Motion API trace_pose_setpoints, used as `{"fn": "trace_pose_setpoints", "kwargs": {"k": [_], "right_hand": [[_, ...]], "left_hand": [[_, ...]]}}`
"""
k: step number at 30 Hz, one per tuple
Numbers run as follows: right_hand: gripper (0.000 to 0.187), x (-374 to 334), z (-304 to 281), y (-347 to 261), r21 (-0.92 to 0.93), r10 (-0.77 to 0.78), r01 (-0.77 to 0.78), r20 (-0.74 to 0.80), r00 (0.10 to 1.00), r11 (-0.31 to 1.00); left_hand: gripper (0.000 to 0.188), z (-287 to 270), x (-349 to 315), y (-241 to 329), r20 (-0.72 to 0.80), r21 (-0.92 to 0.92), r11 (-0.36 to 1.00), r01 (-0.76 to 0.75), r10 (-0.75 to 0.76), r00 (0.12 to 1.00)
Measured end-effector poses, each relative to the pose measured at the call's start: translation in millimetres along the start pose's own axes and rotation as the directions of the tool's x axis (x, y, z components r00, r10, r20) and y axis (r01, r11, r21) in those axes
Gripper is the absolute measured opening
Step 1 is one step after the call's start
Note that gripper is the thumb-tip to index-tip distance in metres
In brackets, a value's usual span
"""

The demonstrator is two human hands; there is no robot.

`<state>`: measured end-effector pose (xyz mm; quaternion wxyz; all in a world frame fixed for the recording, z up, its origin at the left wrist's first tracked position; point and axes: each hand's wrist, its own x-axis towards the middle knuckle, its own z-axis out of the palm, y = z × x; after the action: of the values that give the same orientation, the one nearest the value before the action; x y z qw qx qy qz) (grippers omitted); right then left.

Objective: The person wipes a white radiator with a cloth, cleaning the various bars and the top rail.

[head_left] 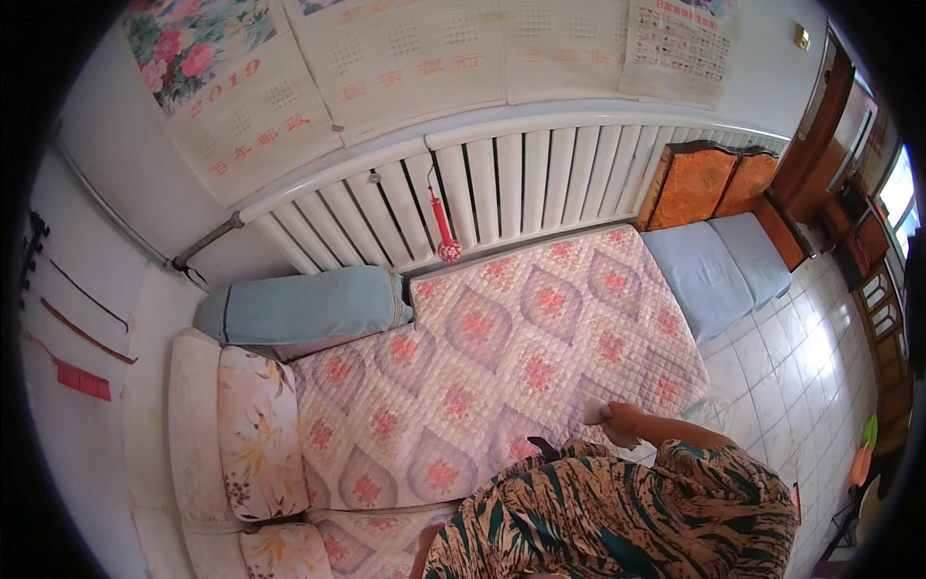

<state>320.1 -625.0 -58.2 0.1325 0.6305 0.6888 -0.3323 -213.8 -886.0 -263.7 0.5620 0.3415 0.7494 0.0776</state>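
My right hand [625, 421] reaches over the near right side of the bed, its fingers closed on a folded whitish cloth [594, 412]. Some of the cloth also hangs below the palm. Beneath it lies a quilted bed pad [502, 386] with pink flowers and grey-purple diamond shapes. Of my left arm only a small strip shows at the lower edge, and the left hand is out of the picture. A small dark thing [544, 447] pokes out beside my patterned clothing; its kind is unclear.
Behind the bed runs a white radiator [521, 183] with a red hanging ornament [446, 227]. A blue-grey bolster [309, 307] and floral cushion [258, 425] lie left. Blue-grey cushions [709, 275] and orange-brown padded panels [699, 183] stand right, beside white floor tiles [796, 362].
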Motion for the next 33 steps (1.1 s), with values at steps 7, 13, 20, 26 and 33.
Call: {"fn": "trace_pose_setpoints", "kwargs": {"k": [7,13,20,26,33], "right_hand": [[0.042,13.6,-13.3,-75.7,0.133,-0.011,0.024,-0.099,0.995,0.991],[0.042,-9.5,-23.0,-85.9,0.301,0.176,-0.135,-0.113,0.978,0.944],[0.041,-19.2,-8.3,-74.7,0.272,0.300,-0.259,-0.121,0.946,0.927],[0.038,-22.6,-21.1,-89.2,0.347,0.375,-0.285,-0.229,0.898,0.894],[0.036,19.6,-50.3,-112.1,0.448,0.228,-0.022,-0.412,0.882,0.894]], "left_hand": [[0.020,-152.6,8.6,15.8,0.030,-0.506,0.857,0.094,-0.092,0.995],[0.021,-228.8,-5.4,133.3,-0.254,-0.565,0.823,0.058,-0.240,0.937],[0.025,-247.6,10.2,134.5,-0.165,-0.590,0.796,0.139,-0.287,0.944],[0.018,-203.1,10.3,105.3,0.088,-0.656,0.691,0.303,-0.329,0.940],[0.022,-165.2,27.8,-13.6,0.219,-0.734,0.573,0.364,-0.308,0.926]]}}
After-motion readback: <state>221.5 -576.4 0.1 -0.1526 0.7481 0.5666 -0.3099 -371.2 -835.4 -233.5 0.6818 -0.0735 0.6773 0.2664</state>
